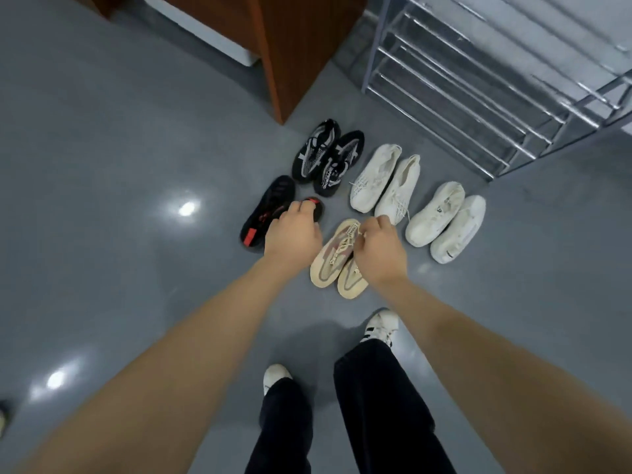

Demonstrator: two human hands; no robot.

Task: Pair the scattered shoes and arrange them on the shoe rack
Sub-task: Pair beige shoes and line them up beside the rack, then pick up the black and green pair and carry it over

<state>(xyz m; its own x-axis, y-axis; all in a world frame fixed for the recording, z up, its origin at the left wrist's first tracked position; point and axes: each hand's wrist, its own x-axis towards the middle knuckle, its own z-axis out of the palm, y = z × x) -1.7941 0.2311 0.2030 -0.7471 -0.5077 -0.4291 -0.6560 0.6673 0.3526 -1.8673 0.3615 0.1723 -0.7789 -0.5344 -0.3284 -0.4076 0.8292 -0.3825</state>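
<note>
Black shoes with red patches [265,213] under the left fingers [302,207], beige pair with pinkish streaks [337,256] under the right fingers [378,222]. Beyond them: black-and-white patterned pair [326,157], 2 off-white pairs [384,183] [446,220], grey floor [119,148], silver rack [478,97].

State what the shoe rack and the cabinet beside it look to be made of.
Shoe rack: looks like metal, silvery and glossy, thin tubes catching bright highlights. Cabinet: seems wood or wood-look laminate, reddish-brown with a faint grain; which one cannot be told.
</note>
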